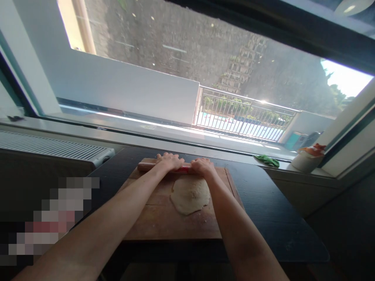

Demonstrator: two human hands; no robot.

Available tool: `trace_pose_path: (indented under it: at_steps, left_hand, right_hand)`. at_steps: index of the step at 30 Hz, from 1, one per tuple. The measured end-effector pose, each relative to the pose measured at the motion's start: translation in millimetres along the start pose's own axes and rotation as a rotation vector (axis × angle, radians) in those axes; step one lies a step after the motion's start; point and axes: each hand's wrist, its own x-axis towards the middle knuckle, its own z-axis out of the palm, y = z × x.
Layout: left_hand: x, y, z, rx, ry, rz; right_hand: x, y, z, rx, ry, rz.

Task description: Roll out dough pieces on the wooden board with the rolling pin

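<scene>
Two bare forearms (pixel 125 210) stretch forward from the near edge of the tabletop (pixel 272 214), one along each side of the wooden board (pixel 172 228). At their ends, the left hand (pixel 170 160) and the right hand (pixel 202 166) lie on top of the rolling pin (pixel 184 169), close beside each other, with the red label showing between them. On both hands the fingers (pixel 167 155) are bent forward over the pin, and those of the left are a little apart from one another; I cannot tell whether they close around its underside. The pin lies along the far edge of the board, toward the tabletop's far edge, and its left end reaches the board's far left corner. Flattened dough (pixel 189 197) rests on the board between the forearms, just on the near side of the pin. Beyond the tabletop's far right corner, a green cloth (pixel 267 160) and a pale pot (pixel 306 162) stay on the windowsill (pixel 234 155).
</scene>
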Motion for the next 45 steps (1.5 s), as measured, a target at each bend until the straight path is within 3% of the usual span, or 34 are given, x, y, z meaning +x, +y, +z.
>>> trace_pose_path:
  at_steps: [4, 11, 26, 33, 40, 45]
  left_hand:
    - [-28, 3, -5, 0.020, 0.002, 0.028]
    - [-65, 6, -3, 0.063, 0.136, 0.084]
    - [-4, 1, -4, 0.001, 0.032, 0.017]
    - [-27, 2, -2, 0.020, 0.051, 0.037]
    - [-62, 2, 4, 0.062, 0.222, 0.088]
    - [-59, 2, 4, 0.052, 0.209, 0.075]
  right_hand:
    - [-22, -2, -1, 0.001, 0.042, 0.011]
    - [-62, -6, -7, 0.000, 0.104, -0.007]
    - [-5, -1, -3, -0.004, 0.014, 0.018]
    - [-23, -1, -1, -0.015, 0.050, 0.012]
    - [-64, -7, -7, -0.021, 0.137, -0.006]
    - [-60, -7, -6, -0.017, 0.142, -0.002]
